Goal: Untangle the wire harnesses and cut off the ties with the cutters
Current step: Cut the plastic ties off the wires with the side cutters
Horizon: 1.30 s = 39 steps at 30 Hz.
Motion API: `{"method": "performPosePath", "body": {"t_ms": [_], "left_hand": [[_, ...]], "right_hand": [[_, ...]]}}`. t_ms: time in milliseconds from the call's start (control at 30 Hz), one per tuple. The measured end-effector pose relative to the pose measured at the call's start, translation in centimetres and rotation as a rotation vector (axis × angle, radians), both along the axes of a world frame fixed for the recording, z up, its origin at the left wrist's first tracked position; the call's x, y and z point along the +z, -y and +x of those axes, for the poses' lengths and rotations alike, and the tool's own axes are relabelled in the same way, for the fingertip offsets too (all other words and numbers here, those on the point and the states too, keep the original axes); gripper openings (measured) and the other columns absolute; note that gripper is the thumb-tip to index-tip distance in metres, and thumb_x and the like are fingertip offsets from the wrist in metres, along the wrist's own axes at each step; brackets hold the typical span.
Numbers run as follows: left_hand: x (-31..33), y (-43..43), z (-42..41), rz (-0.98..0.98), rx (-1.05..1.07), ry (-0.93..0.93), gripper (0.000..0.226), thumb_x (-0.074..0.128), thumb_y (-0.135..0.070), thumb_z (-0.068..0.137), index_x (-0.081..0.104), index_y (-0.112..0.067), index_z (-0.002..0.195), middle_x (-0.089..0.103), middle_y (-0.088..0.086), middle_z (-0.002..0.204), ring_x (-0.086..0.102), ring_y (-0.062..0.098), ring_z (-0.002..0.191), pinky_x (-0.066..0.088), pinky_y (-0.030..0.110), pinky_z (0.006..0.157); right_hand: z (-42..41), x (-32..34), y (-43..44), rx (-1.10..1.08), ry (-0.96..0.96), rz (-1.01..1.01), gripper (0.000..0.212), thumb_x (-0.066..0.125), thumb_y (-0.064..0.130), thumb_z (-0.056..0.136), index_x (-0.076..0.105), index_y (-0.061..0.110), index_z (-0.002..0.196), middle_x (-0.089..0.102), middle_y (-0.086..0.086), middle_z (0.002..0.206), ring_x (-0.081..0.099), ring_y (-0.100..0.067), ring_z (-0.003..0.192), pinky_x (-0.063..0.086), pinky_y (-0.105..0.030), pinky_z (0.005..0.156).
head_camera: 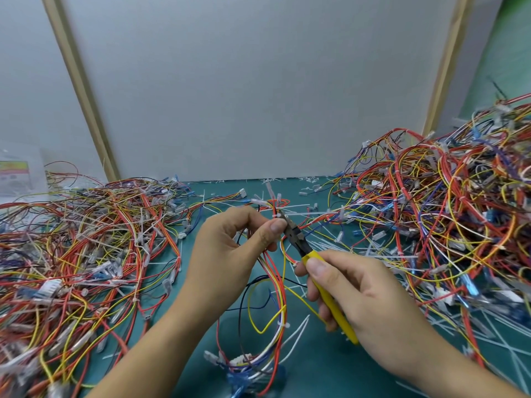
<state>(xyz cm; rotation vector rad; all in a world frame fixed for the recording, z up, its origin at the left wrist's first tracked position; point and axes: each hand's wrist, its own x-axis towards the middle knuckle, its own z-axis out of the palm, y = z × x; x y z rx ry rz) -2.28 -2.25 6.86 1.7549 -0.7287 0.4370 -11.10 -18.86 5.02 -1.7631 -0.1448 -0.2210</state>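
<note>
1. From my remote seat I see the left hand raised over the middle of the green cutting mat, with thumb and forefinger pinching the wire harness near its top.
2. That harness is a bundle of red, yellow, white, blue and black wires. It hangs from the pinch in loops toward me and ends in a white connector lying on the mat at the near edge.
3. The right hand is wrapped around the yellow handles of the cutters, thumb on top and fingers curled beneath.
4. The dark nose of the cutters points up and left, and its tip sits right at the white cable tie that binds the harness just above the left thumb (I cannot tell whether the blades are closed on it).
5. A heap of tangled harnesses covers the mat to the left, and a taller heap rises to the right.
6. Snipped white tie offcuts are scattered across the mat between the heaps and along the foot of the grey back panel.
</note>
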Motion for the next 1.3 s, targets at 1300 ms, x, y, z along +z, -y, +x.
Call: {"method": "performPosePath", "body": {"t_ms": [1300], "left_hand": [[-0.2, 0.04, 0.11, -0.03, -0.01, -0.006, 0.027, 0.068, -0.037, 0.086, 0.066, -0.018, 0.067, 0.068, -0.002, 0.066, 0.063, 0.012, 0.07, 0.047, 0.018, 0.072]], "right_hand": [[-0.17, 0.57, -0.09, -0.04, 0.066, 0.13, 0.031, 0.055, 0.045, 0.086, 0.071, 0.02, 0.085, 0.059, -0.003, 0.07, 0.054, -0.018, 0.055, 0.052, -0.031, 0.051]]}}
